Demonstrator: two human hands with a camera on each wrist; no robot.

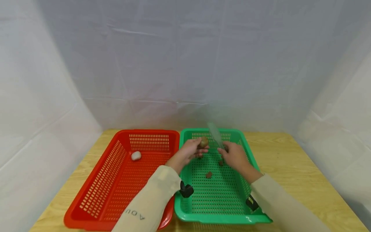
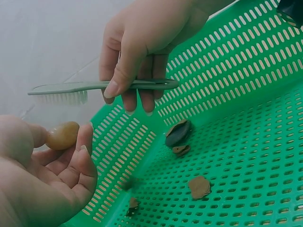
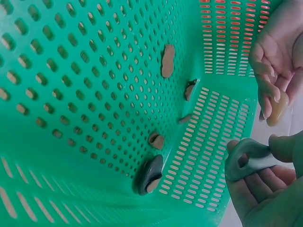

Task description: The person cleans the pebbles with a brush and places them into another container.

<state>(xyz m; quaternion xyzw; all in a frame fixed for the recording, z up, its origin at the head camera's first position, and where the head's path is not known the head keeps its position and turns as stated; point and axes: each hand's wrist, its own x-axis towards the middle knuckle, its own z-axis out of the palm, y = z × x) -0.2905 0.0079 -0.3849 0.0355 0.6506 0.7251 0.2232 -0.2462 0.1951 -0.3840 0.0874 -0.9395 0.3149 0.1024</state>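
Observation:
My left hand point(image 1: 188, 150) pinches a smooth yellowish-brown pebble point(image 2: 63, 135) between thumb and fingertips over the far left part of the green basket point(image 1: 183, 206). In my right hand point(image 1: 235, 155) is a pale green brush point(image 2: 71, 88), gripped by its looped handle point(image 3: 255, 163). The brush's bristles point(image 2: 61, 98) face down and stand apart above the pebble in the left wrist view. Below the hands, a dark stone point(image 2: 178, 135) with a brown clay-like piece on it lies in the basket. Flat brown pieces point(image 2: 199, 187) lie scattered on the basket floor.
A red basket point(image 1: 95, 183) stands close on the left, with one whitish stone point(image 1: 136, 156) near its far left corner. Both baskets sit on a wooden table point(image 1: 285, 161). White sheeting point(image 1: 174, 64) hangs behind and at both sides.

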